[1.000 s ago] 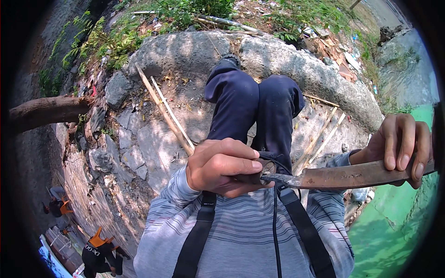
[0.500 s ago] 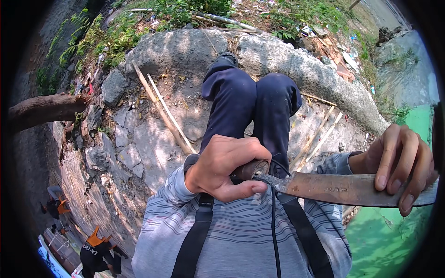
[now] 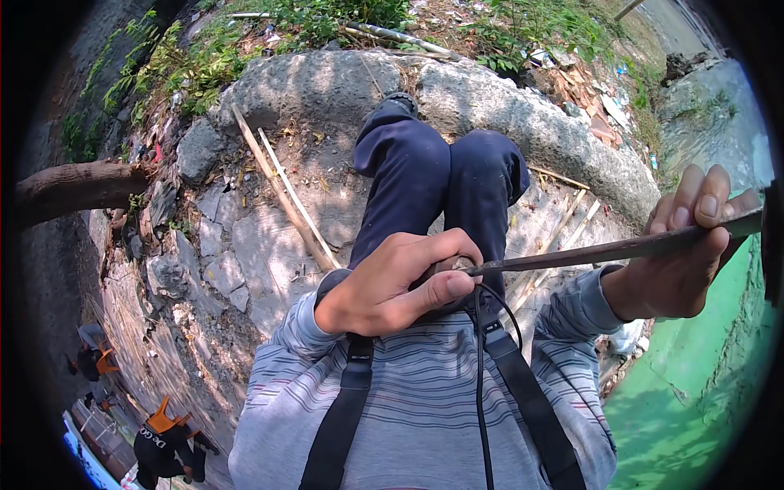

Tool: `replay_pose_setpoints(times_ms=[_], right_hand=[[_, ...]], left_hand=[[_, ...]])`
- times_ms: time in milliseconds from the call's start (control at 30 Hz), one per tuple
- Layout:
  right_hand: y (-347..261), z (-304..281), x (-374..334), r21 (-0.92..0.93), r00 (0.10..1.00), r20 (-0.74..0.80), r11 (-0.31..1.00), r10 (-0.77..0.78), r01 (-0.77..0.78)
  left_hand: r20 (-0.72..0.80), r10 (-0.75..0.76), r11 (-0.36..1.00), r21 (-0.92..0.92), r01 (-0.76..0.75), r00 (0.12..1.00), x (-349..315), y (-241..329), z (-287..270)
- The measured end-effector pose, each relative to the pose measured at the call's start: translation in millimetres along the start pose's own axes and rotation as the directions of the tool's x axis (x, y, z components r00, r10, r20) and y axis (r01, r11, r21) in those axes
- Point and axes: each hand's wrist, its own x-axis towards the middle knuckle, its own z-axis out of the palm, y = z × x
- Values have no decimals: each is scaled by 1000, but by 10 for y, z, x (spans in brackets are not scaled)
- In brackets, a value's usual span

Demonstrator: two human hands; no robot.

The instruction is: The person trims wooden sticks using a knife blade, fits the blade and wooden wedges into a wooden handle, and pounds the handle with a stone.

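Observation:
My left hand (image 3: 384,290) is closed round the wooden handle (image 3: 462,263) of a machete (image 3: 580,253), just above my lap. Its long dark blade reaches right and slants slightly upward, turned nearly edge-on. Near the far end, my right hand (image 3: 665,282) is closed on the blade, with fingertips bent over it from the far side and the palm below. The tip runs into the dark rim of the head view. A thin black cord (image 3: 482,367) hangs by the handle and down over my striped grey shirt.
My bent knees (image 3: 445,163) face a curved concrete kerb (image 3: 318,82). Bamboo strips lie on the cracked paving, left (image 3: 282,192) and right (image 3: 563,237). Plants and litter lie beyond the kerb. A green surface (image 3: 678,392) is at right. Two people in dark clothes, one nearer (image 3: 159,449), are at lower left.
The machete has rolled from showing its broad side to nearly edge-on, and its far end has risen. My right hand has turned over with it; the left keeps the handle.

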Motion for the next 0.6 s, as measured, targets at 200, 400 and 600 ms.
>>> replay_pose_setpoints(times_ms=[200,400,600], right_hand=[[219,88,157,299,993,-41,950,106,-90],[274,193,294,489,983,21,856,183,-170],[203,115,381,635,991,120,762,66,-128]], left_hand=[[84,-183,952,-233,198,979,17,-36,25],[77,-234,926,-285,246,969,23,-126,59],[238,-213,859,-416,298,948,29,-114,122]])
